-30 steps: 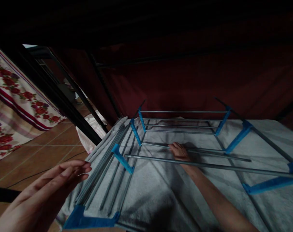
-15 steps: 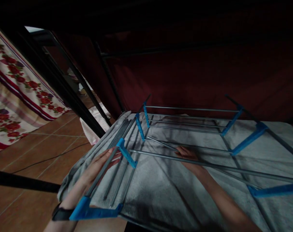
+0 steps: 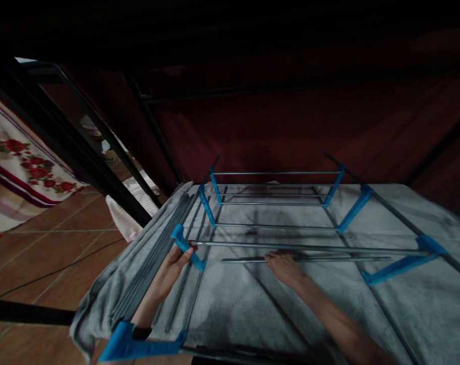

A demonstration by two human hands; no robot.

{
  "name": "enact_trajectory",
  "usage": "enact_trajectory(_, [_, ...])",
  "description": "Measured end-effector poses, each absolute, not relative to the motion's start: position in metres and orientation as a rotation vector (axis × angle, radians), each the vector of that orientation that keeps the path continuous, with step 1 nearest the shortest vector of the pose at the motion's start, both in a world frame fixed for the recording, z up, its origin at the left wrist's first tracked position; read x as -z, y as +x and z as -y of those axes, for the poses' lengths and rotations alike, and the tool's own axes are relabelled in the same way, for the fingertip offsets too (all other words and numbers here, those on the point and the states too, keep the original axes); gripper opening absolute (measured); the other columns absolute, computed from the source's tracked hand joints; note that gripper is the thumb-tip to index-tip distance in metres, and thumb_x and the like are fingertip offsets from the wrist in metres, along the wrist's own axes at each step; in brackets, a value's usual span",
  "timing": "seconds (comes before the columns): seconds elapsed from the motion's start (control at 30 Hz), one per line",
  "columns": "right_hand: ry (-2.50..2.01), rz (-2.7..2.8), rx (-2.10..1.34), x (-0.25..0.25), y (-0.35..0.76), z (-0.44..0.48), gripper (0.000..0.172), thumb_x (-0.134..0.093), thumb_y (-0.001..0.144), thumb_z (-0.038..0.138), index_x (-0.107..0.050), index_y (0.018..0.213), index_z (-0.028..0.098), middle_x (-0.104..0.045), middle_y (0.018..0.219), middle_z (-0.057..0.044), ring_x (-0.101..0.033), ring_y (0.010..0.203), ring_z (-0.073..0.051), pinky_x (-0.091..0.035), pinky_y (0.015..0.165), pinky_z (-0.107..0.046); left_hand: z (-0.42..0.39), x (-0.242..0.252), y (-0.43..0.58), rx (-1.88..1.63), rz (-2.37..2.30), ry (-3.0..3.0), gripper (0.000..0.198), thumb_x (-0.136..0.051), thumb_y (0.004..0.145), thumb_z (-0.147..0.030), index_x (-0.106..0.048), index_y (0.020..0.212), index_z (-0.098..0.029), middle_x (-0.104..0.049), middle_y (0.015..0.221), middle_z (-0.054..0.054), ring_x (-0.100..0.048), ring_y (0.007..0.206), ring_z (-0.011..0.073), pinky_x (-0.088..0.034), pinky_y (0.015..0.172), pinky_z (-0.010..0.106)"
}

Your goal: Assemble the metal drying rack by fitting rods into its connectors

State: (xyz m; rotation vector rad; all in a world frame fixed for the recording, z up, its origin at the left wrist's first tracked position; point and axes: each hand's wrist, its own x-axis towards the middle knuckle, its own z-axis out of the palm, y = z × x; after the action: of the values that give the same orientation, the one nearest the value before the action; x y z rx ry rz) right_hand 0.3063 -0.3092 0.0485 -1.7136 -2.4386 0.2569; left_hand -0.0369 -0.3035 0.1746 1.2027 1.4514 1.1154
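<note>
The person's left hand [image 3: 171, 268] grips a blue bracket [image 3: 180, 238] on the left of the rack [image 3: 275, 227], while the right hand [image 3: 285, 266] is closed around a loose metal rod [image 3: 241, 260] over the gray blanket [image 3: 245, 294], nearer than the long crossbar [image 3: 309, 248].

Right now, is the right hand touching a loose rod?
Touching: the head view shows the right hand gripping the loose rod, which sticks out on both sides.
</note>
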Motion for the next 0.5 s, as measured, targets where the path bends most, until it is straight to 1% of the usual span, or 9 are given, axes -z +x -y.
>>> enact_trajectory(0.1, [-1.753,2.499,-0.251,-0.039,0.312,0.319,0.032,-0.045,0.096,0.015,-0.070,0.115,0.025,-0.074,0.114,-0.009,-0.072,0.101,-0.025,-0.053,0.086,-0.036,0.311,-0.175,-0.032,-1.092,-1.482,1.214,0.053,-0.081,0.064,-0.059,-0.071,0.098,-0.019,-0.074,0.104,0.010,-0.063,0.114,0.0347,-0.049,0.104,0.047])
enact_trajectory(0.23, [-1.750,2.485,-0.222,-0.038,0.318,0.330,0.041,-0.042,0.095,0.009,-0.068,0.122,0.025,-0.072,0.118,-0.009,-0.069,0.106,-0.024,-0.049,0.096,-0.038,0.322,-0.171,-0.021,-1.096,-1.473,1.226,0.053,-0.081,0.064,-0.057,-0.069,0.097,-0.017,-0.073,0.100,0.009,-0.065,0.110,0.0333,-0.051,0.098,0.047])
enact_trajectory(0.4, [-1.740,2.417,-0.230,-0.036,0.320,0.338,0.043,-0.044,0.093,0.008,-0.067,0.128,0.021,-0.068,0.126,-0.013,-0.066,0.111,-0.026,-0.047,0.101,-0.040,0.326,-0.171,-0.015,-1.128,-1.455,1.216,0.051,-0.082,0.062,-0.056,-0.066,0.092,-0.018,-0.072,0.090,0.006,-0.067,0.105,0.0323,-0.053,0.092,0.043])
enact_trajectory(0.5, [-1.701,2.390,-0.232,-0.033,0.321,0.342,0.045,-0.045,0.093,0.007,-0.065,0.131,0.020,-0.067,0.128,-0.013,-0.064,0.114,-0.026,-0.045,0.104,-0.042,0.325,-0.173,-0.015,-1.126,-1.436,1.207,0.051,-0.083,0.061,-0.056,-0.066,0.090,-0.018,-0.072,0.090,0.006,-0.067,0.104,0.0322,-0.053,0.090,0.042])
